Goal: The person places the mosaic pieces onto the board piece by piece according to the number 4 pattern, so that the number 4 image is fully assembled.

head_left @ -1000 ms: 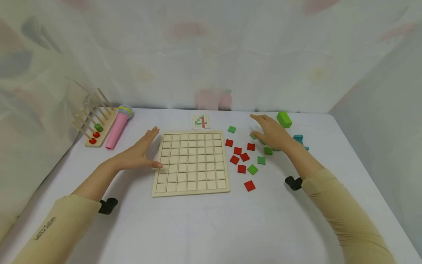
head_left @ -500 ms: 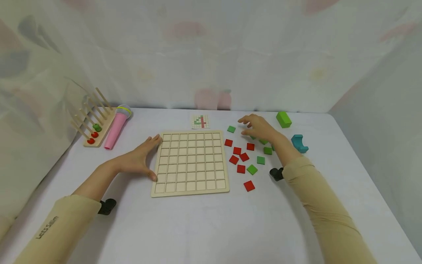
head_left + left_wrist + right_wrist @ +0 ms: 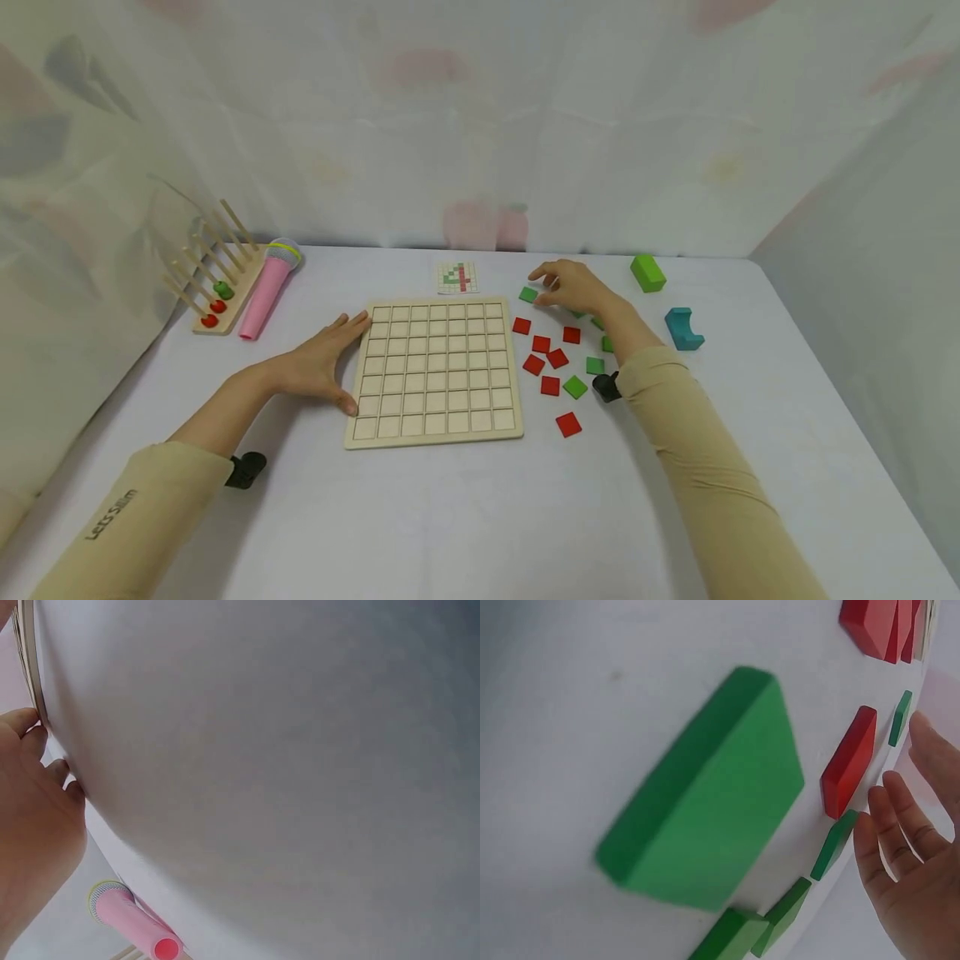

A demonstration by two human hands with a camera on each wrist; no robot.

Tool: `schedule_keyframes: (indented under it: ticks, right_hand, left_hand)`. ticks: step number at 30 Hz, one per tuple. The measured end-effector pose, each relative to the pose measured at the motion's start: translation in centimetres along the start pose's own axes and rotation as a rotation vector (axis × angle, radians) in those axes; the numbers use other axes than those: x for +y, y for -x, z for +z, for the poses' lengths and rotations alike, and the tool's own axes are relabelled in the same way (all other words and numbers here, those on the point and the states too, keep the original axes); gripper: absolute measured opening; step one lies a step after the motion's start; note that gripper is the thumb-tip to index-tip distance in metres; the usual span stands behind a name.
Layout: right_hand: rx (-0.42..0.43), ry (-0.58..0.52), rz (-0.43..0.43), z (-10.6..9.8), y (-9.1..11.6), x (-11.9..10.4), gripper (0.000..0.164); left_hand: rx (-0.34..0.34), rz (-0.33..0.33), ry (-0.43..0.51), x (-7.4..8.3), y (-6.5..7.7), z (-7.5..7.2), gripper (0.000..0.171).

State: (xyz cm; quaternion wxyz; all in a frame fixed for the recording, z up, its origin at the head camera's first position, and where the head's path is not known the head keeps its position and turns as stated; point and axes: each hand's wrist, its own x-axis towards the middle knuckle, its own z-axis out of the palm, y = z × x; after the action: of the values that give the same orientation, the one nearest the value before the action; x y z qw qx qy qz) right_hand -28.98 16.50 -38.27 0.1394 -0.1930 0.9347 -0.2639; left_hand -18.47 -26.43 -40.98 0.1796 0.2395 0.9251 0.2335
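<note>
My left hand [image 3: 318, 362] lies along the left edge of a wooden grid board [image 3: 435, 367], thumb and fingers spread; the left wrist view shows its fingertips right at the board's rim [image 3: 30, 667]. All the board's squares are bare. Over the loose tiles to the right, my right hand [image 3: 573, 287] reaches leftward with parted fingers and nothing between them. Its fingertips come close to a green square tile [image 3: 528, 294], which the right wrist view shows as a small green tile [image 3: 901, 718] beside a finger. Several red tiles [image 3: 541, 343] and green tiles [image 3: 575, 387] lie scattered below; the hand covers part of some.
Behind the board lies a pattern card [image 3: 457, 277] with red and green squares. A pegged wooden stand [image 3: 238, 296] and a pink toy microphone [image 3: 266, 292] occupy the back left. At the right are a green block [image 3: 648, 273] and a teal curved block [image 3: 682, 329].
My right hand has moved left over the tiles toward the back green one, uncovering the teal block. My left thumb has slid off the board's squares to its left edge.
</note>
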Motion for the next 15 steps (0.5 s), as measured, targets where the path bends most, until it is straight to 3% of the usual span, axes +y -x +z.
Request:
schedule_keyframes:
  ticks: [15]
  right_hand:
    - [0.020, 0.097, 0.007, 0.95, -0.55, -0.15, 0.040]
  left_hand:
    - [0.001, -0.008, -0.064, -0.02, 0.07, 0.00, 0.145]
